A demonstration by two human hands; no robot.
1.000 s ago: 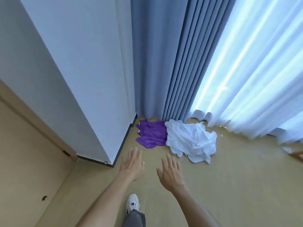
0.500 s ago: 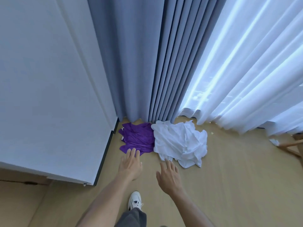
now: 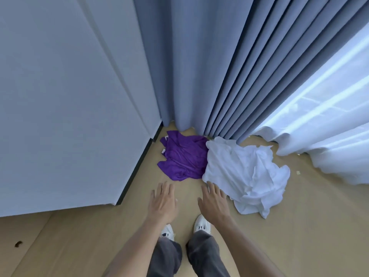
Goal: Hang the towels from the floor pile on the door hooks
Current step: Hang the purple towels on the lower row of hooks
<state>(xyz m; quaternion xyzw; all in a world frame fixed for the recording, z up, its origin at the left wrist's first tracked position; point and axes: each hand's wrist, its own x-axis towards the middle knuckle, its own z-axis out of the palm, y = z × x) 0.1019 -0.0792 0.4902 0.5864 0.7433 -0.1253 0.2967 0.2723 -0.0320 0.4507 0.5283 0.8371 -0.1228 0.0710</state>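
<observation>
Hands: left hand [image 3: 163,202] and right hand [image 3: 214,201], fingers straight, spread, holding nothing.
Towels: crumpled purple cloth towel [image 3: 184,155] ahead of left fingertips; rumpled white cloth towel [image 3: 245,172] beside right fingertips.

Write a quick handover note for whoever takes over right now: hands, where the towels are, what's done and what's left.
Left hand and right hand: both open, empty, held out above the floor.
Purple towel and white towel lie crumpled side by side, touching, at the foot of the grey curtain.
Done: nothing hung yet.
Left: pick up each towel and hang it; no door hooks are in view.
</observation>
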